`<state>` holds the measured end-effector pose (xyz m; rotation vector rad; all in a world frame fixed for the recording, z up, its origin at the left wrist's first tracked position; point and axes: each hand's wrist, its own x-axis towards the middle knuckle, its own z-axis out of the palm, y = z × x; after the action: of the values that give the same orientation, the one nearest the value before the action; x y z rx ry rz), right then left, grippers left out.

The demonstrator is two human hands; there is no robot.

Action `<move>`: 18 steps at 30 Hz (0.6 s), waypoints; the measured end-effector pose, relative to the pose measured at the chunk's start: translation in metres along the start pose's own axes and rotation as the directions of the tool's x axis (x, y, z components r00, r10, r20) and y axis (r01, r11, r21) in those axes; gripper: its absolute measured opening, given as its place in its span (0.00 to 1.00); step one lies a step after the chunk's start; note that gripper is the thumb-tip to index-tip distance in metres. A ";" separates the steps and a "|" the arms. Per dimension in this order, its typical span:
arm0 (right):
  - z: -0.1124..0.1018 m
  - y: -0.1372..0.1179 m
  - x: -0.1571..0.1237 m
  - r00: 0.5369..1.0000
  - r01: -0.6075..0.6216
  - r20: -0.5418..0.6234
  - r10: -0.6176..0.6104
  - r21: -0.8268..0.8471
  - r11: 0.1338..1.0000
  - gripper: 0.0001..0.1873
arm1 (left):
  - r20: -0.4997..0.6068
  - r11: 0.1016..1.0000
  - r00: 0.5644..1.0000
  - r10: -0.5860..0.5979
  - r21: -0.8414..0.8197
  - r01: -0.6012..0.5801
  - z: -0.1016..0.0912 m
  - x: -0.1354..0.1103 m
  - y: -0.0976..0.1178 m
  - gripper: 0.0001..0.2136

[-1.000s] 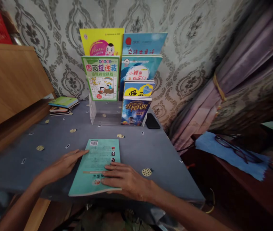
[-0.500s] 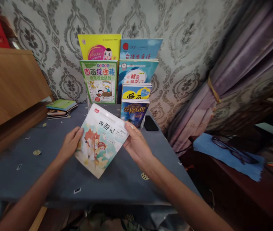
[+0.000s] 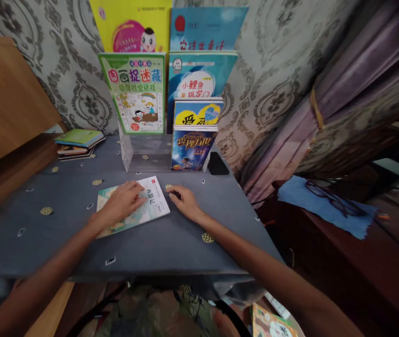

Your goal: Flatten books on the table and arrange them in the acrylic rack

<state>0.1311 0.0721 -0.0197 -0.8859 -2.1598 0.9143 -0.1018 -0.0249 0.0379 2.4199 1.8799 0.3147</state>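
Note:
A thin picture book [image 3: 152, 204] lies face up on the grey tablecloth [image 3: 171, 238], turned sideways. My left hand [image 3: 120, 203] rests flat on its cover, fingers spread. My right hand [image 3: 184, 200] lies on the cloth just beside the book's right edge, fingers stretched and touching its corner. Behind them stands a clear tiered book stand [image 3: 139, 152] with several children's books upright; its lower left slot is bare.
A small stack of books [image 3: 76, 142] sits at the table's back left. A black phone [image 3: 218, 164] lies right of the stand. Purple curtains [image 3: 326, 93] hang at right, above a blue cloth [image 3: 326, 206] with glasses. A wooden headboard [image 3: 6, 103] is at left.
A second ago the book lay back cover up near the front edge. Both hands lifted it, turned it over, and now it lies face up farther back under my left hand.

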 end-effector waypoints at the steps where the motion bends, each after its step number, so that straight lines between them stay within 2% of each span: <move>1: 0.001 -0.001 0.002 1.000 0.012 0.001 -0.012 0.031 0.999 0.13 | -0.003 0.998 0.998 0.057 0.022 -0.056 0.006 -0.006 0.016 0.19; 4: 0.008 -0.002 0.007 0.999 0.048 -0.024 -0.045 0.135 0.990 0.14 | 0.010 0.991 0.996 0.086 0.104 -0.087 0.024 -0.019 0.051 0.21; 8: 0.017 -0.004 0.005 0.997 0.080 -0.046 -0.069 0.302 0.950 0.14 | -0.003 0.982 0.999 0.035 0.184 -0.034 0.039 -0.024 0.060 0.18; 14: 0.011 -0.008 -0.003 0.999 0.051 -0.021 -0.047 0.393 0.918 0.15 | 0.045 0.969 0.999 0.026 0.244 -0.036 0.033 -0.018 0.058 0.17; 18: 0.007 -0.009 -0.006 0.999 0.026 0.022 -0.039 0.426 0.904 0.15 | 0.071 0.977 0.997 -0.012 0.213 -0.003 0.023 -0.014 0.063 0.16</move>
<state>0.1264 0.0598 -0.0180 -0.6169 -1.8808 1.3242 -0.0409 -0.0526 0.0246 2.5191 1.9806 0.0256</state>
